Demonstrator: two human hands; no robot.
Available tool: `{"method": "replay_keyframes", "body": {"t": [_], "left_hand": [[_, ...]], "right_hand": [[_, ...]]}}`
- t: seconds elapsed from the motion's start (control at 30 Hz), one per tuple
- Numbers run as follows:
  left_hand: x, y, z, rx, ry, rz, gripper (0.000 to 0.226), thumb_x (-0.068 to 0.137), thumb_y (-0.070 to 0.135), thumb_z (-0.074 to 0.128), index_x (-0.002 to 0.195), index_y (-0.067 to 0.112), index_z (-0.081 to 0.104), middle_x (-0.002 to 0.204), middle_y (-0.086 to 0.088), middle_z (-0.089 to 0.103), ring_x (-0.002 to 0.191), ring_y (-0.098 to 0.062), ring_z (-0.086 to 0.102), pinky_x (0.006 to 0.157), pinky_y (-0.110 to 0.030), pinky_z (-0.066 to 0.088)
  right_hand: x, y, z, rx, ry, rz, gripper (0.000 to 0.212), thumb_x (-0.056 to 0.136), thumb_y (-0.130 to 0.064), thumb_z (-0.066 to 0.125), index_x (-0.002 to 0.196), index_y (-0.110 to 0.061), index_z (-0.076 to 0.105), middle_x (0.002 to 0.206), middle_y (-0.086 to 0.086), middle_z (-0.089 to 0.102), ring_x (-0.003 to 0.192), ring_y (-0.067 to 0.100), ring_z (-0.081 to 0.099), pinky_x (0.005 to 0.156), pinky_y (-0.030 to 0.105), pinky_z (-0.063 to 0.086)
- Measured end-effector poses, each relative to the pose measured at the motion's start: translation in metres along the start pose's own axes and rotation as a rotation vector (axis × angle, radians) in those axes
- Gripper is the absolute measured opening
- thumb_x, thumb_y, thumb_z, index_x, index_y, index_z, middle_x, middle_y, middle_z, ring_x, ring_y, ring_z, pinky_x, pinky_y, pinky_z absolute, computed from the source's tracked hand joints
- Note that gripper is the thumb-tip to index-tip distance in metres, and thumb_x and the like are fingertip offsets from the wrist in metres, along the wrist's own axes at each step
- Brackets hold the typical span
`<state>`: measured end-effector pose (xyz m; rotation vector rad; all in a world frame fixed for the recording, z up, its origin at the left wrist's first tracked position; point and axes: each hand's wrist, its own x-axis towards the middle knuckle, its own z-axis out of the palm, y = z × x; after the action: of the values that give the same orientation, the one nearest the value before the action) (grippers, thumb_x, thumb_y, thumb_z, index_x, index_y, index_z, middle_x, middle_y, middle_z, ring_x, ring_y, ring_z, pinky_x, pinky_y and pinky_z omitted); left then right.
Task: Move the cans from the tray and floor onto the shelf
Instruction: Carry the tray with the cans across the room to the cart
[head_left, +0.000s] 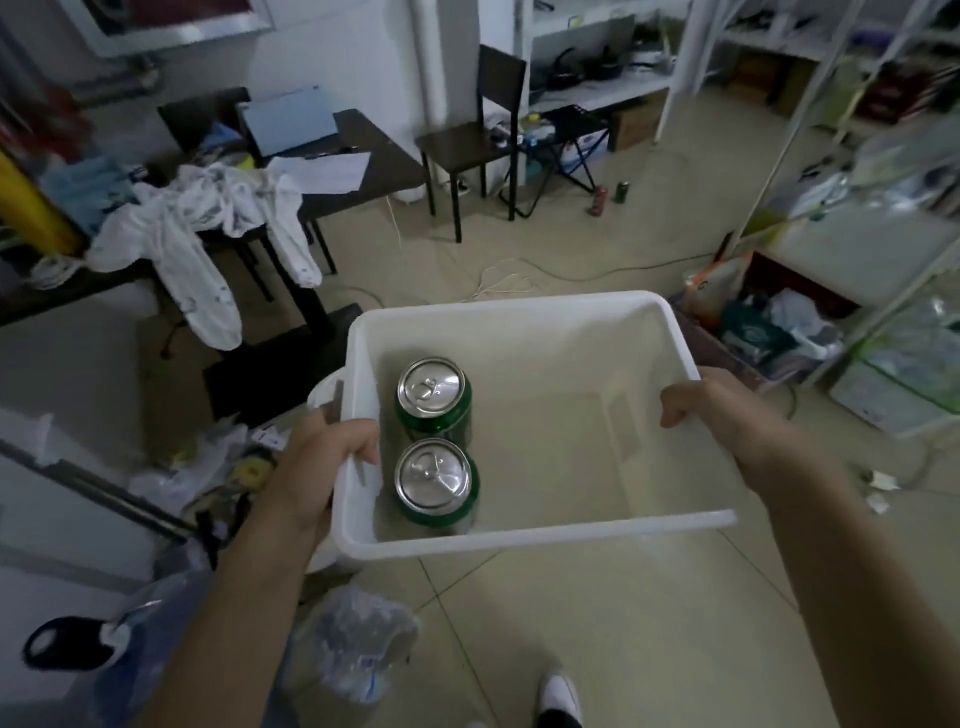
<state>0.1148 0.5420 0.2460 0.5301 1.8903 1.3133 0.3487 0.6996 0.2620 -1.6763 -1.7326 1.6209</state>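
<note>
Tray: I see the white tray (519, 535) carried clear of the floor, both long rims gripped.
Left hand: my left hand (317, 467) is closed over the tray's left rim, fingers curled inside.
Right hand: my right hand (717, 410) is clamped on the tray's right rim.
Cans in tray: two green cans, far one (434, 397) and near one (435, 483), stand upright, touching, against the tray's left wall, beside the left hand.
Floor cans: a red can (598, 200) and a green can (622, 191) stand well beyond the tray's far rim, to its right.
Shelf: the shelf (852, 244) rises right of the tray, nearer the right hand.
Judgement: the load sits left, so I reckon the tray wants to tip that way.
</note>
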Motion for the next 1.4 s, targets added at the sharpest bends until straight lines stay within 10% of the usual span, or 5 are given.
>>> {"method": "replay_keyframes", "body": {"t": [0.37,0.57,0.73,1.0,1.4], "left_hand": [[0.069,0.031,0.093,0.075,-0.135,-0.06,0.028,0.043,0.005,0.045,0.071,0.002,0.049,0.068,-0.014,0.042,0.065,-0.027,0.043,0.059,-0.031,0.036],[0.135,0.053,0.137,0.108,-0.154,-0.086,0.024,0.044,0.005,0.045,0.067,0.003,0.049,0.069,-0.015,0.041,0.066,-0.028,0.043,0.057,-0.03,0.036],[0.221,0.092,0.175,0.122,-0.178,-0.055,0.027,0.045,0.005,0.044,0.071,0.003,0.051,0.071,-0.015,0.044,0.061,-0.025,0.045,0.054,-0.028,0.037],[0.386,0.179,0.242,0.182,-0.232,-0.026,0.019,0.046,0.006,0.045,0.064,0.005,0.048,0.064,-0.012,0.041,0.053,-0.023,0.043,0.049,-0.024,0.037],[0.613,0.295,0.396,0.142,-0.246,0.013,0.007,0.047,0.004,0.043,0.046,0.009,0.039,0.039,0.002,0.036,0.028,-0.007,0.036,0.034,-0.007,0.029]], "right_hand": [[0.064,0.019,-0.072,0.158,0.081,0.11,0.011,0.071,0.001,0.052,0.079,-0.002,0.058,0.073,0.015,0.053,0.062,0.026,0.051,0.059,0.029,0.041],[0.133,0.006,-0.099,0.163,0.084,0.167,0.059,0.046,-0.017,0.052,0.102,0.001,0.057,0.087,0.017,0.057,0.072,0.028,0.055,0.068,0.034,0.046],[0.219,-0.028,-0.127,0.188,0.076,0.148,0.019,0.075,0.001,0.051,0.092,0.0,0.058,0.075,0.011,0.054,0.066,0.024,0.051,0.061,0.028,0.041],[0.362,-0.122,-0.179,0.196,0.139,0.135,0.023,0.046,-0.012,0.046,0.068,-0.011,0.053,0.069,0.009,0.052,0.061,0.025,0.049,0.054,0.025,0.036],[0.626,-0.202,-0.299,0.226,0.217,0.139,0.021,0.077,0.007,0.046,0.062,-0.007,0.049,0.066,0.011,0.049,0.057,0.026,0.046,0.053,0.027,0.035]]}}
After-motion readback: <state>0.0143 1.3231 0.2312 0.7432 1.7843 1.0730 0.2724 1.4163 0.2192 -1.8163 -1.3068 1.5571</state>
